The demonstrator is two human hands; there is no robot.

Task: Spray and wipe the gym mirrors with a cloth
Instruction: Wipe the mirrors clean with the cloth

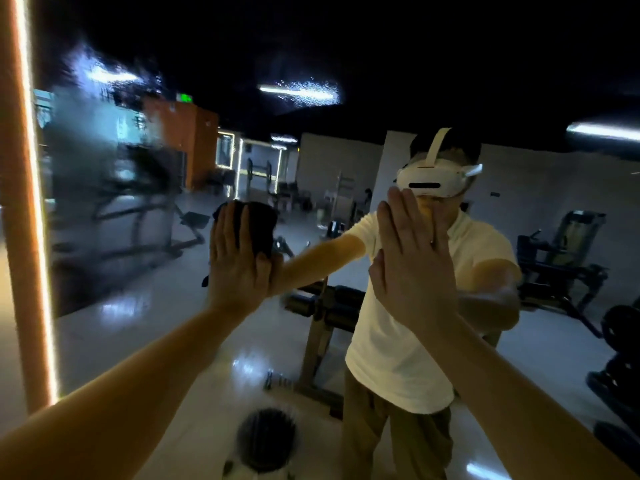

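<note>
1. My left hand (239, 271) lies flat with its fingers straight, pressing the dark cloth (258, 223) against the mirror (145, 341), left of my reflection.
2. My right hand (412, 268) is spread flat and holds nothing. I cannot tell whether it touches the glass.
3. Wet spray (104, 157) hazes the upper left, so I should wipe that way in overlapping strokes with even palm pressure to avoid streaks.

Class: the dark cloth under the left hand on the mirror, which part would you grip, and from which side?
Probably pinch the bunched fold of the dark cloth showing beyond the left hand, coming from the upper right. That flat hand pins the rest against the mirror.
</note>
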